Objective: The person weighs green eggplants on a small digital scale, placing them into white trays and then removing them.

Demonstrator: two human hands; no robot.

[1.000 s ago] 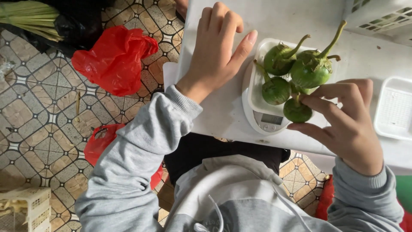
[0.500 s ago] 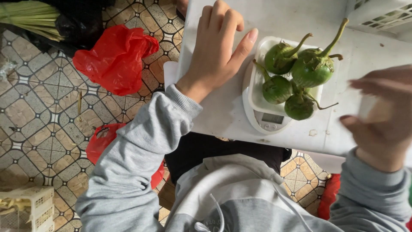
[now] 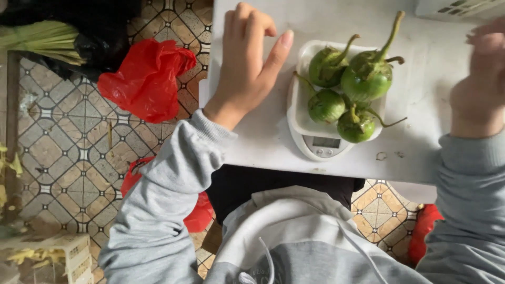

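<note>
At the far left a bundle of green stalks (image 3: 39,39) lay in a black bag (image 3: 100,26) on the patterned floor tiles (image 3: 58,147), with a crumpled red plastic bag (image 3: 147,79) just beside it. The left hand (image 3: 247,63) rested flat and relaxed on the white table (image 3: 421,152), fingers loosely together, gripping nothing, just beside the white kitchen scale (image 3: 321,142). Four round green eggplants (image 3: 347,89) with long stems sat touching one another in the shallow white tray (image 3: 305,105) on top of the scale, near the table's front edge. At the right edge the right hand (image 3: 481,79) was raised over the table, well apart from the scale and blurred, so I could not tell whether it was loose or clenched.
</note>
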